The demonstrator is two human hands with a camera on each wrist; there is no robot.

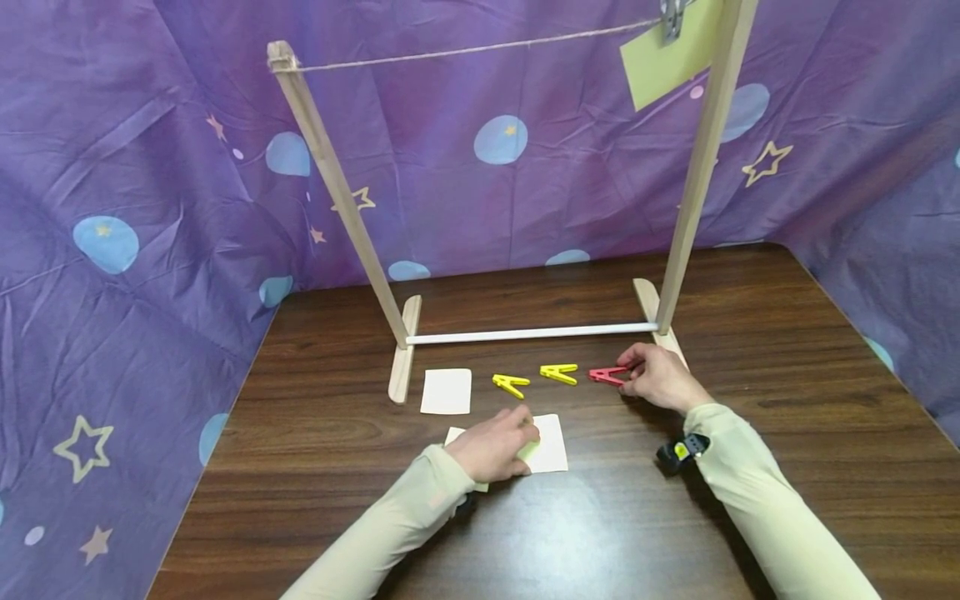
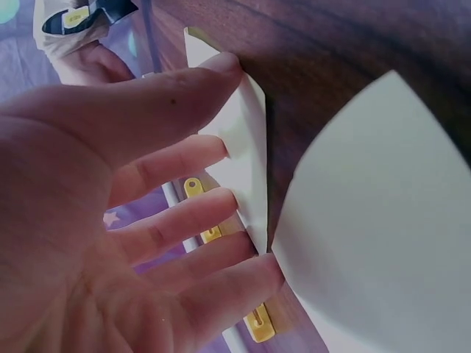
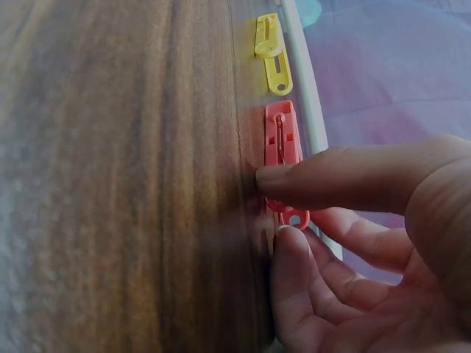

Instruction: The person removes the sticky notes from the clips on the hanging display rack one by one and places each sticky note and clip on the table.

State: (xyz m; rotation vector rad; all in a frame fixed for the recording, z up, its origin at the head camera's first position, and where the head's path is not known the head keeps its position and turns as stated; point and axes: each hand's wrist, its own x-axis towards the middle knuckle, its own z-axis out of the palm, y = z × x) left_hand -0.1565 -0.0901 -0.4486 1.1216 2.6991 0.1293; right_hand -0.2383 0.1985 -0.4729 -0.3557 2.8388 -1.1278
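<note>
My left hand (image 1: 495,447) holds a yellow-green paper note (image 1: 531,451) over a white note (image 1: 553,446). In the left wrist view its thumb and fingertips meet the bent paper note (image 2: 249,162), and another pale sheet (image 2: 383,220) fills the near right. Part of a pale note (image 1: 453,434) shows beneath that wrist. Over at the right, my right hand (image 1: 660,379) pinches the handle end of a red clothespin (image 1: 602,375) lying at the table surface. Its thumb and index finger meet at the red clothespin (image 3: 280,140) in the right wrist view.
Two yellow clothespins (image 1: 510,384) lie left of the red one, beside a white square note (image 1: 447,392). Behind them stands a wooden frame (image 1: 697,183) with a white bottom bar (image 1: 525,334). A metal clip (image 1: 672,18) fastens a yellow-green note (image 1: 663,67) to its string (image 1: 450,52).
</note>
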